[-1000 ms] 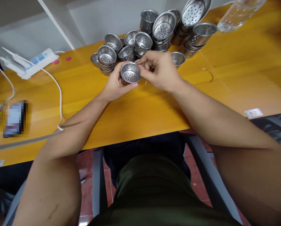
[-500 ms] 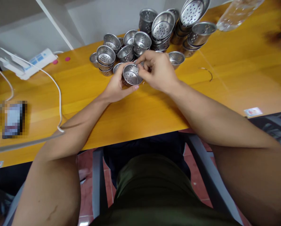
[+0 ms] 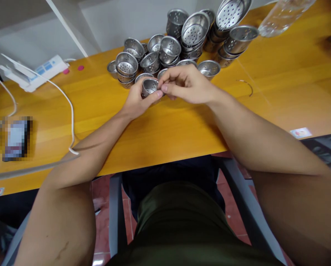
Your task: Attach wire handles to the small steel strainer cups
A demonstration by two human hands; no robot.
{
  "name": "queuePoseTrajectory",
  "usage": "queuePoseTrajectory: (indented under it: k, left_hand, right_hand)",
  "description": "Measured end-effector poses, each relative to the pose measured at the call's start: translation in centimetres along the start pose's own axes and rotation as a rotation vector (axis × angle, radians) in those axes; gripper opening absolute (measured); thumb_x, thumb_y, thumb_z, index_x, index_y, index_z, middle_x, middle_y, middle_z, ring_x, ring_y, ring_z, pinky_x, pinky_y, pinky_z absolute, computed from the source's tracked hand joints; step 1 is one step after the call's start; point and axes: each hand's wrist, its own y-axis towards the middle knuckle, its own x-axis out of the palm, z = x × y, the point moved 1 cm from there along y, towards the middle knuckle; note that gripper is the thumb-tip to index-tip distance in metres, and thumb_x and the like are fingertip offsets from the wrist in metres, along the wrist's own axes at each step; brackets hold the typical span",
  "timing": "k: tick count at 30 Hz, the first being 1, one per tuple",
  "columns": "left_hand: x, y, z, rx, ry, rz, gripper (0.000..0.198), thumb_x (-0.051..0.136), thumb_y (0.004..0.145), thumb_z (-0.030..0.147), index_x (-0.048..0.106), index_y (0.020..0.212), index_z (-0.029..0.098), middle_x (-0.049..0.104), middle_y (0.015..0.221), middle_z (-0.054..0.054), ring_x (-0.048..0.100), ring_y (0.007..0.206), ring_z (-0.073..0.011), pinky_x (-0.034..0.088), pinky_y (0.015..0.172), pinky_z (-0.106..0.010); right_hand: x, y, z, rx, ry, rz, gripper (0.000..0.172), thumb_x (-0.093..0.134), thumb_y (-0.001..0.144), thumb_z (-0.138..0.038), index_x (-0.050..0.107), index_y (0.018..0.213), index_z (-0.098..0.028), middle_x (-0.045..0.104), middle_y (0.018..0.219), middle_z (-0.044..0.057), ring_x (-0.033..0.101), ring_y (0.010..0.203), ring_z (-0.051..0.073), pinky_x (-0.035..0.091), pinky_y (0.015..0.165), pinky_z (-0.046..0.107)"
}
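Note:
A small perforated metal strainer basket (image 3: pixel 150 86) is held above the table in my left hand (image 3: pixel 139 96), the fingers round its far side and the thumb along its near side. It is tilted, with its mouth towards me. At the basket's right rim, the thumb and forefinger of my right hand (image 3: pixel 186 85) are pinched together. Whatever lies between those fingertips is too small or hidden to make out. Just beyond both hands, several more strainer baskets (image 3: pixel 126 63) stand loose and in stacks. A thin curved wire (image 3: pixel 247 87) lies on the table to the right.
Taller stacks of baskets (image 3: pixel 195 31) rise at the back by the grey partition. A clear plastic bottle (image 3: pixel 283 18) is at the back right. On the left are a white power strip (image 3: pixel 44 74), a white cable (image 3: pixel 71 111) and a blurred-out phone (image 3: pixel 17 138) on the table (image 3: pixel 154 140).
The basket in my left hand has turned and tilted, so less of its perforated bottom shows. My right hand has rotated at the rim, its fingers now lower and flatter.

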Motion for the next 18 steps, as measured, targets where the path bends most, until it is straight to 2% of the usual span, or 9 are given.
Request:
queuePoseTrajectory:
  k: [3, 7, 12, 15, 18]
  left_hand:
    - [0.0, -0.1, -0.1, -0.023, -0.071, -0.058, 0.096, 0.089, 0.100, 0.108, 0.080, 0.154, 0.029, 0.087, 0.138, -0.011, 0.089, 0.130, -0.0363, 0.078, 0.123, -0.060]
    - [-0.3, -0.2, -0.6, -0.030, -0.050, -0.102, 0.110, 0.112, 0.085, 0.094, 0.075, 0.162, 0.026, 0.084, 0.154, -0.015, 0.086, 0.144, -0.0411, 0.072, 0.133, -0.066]
    - [-0.5, -0.2, -1.0, 0.003, 0.031, -0.090, 0.098, 0.114, 0.090, 0.076, 0.074, 0.164, 0.025, 0.084, 0.156, -0.017, 0.085, 0.147, -0.0423, 0.070, 0.139, -0.069]
    - [-0.5, -0.3, -1.1, 0.014, 0.025, -0.091, 0.098, 0.113, 0.092, 0.075, 0.073, 0.165, 0.023, 0.083, 0.157, -0.018, 0.086, 0.146, -0.0420, 0.071, 0.138, -0.068]
    - [-0.5, -0.3, -1.1, 0.014, 0.037, -0.103, 0.098, 0.111, 0.093, 0.081, 0.073, 0.163, 0.024, 0.084, 0.155, -0.017, 0.086, 0.145, -0.0416, 0.071, 0.136, -0.068]
  right_hand:
    - [-0.4, -0.1, 0.1, 0.038, 0.056, -0.022, 0.072, 0.109, 0.090, -0.100, 0.082, 0.102, -0.034, 0.077, 0.082, 0.000, 0.061, 0.064, 0.022, 0.053, 0.056, 0.037]
    - [-0.2, 0.1, 0.3, 0.072, 0.074, -0.006, 0.080, 0.110, 0.083, -0.105, 0.079, 0.097, -0.033, 0.074, 0.076, -0.001, 0.060, 0.062, 0.021, 0.051, 0.053, 0.036]
    - [-0.1, 0.1, 0.3, 0.077, 0.063, -0.011, 0.079, 0.110, 0.085, -0.104, 0.079, 0.097, -0.032, 0.072, 0.073, -0.001, 0.061, 0.061, 0.022, 0.052, 0.054, 0.036]
    - [-0.1, 0.1, 0.4, 0.069, 0.064, -0.022, 0.076, 0.109, 0.090, -0.101, 0.080, 0.100, -0.031, 0.072, 0.073, 0.000, 0.062, 0.062, 0.021, 0.051, 0.056, 0.035]
    - [-0.1, 0.1, 0.6, 0.076, 0.069, -0.028, 0.077, 0.111, 0.089, -0.099, 0.080, 0.102, -0.030, 0.071, 0.073, -0.001, 0.063, 0.062, 0.021, 0.051, 0.056, 0.035]
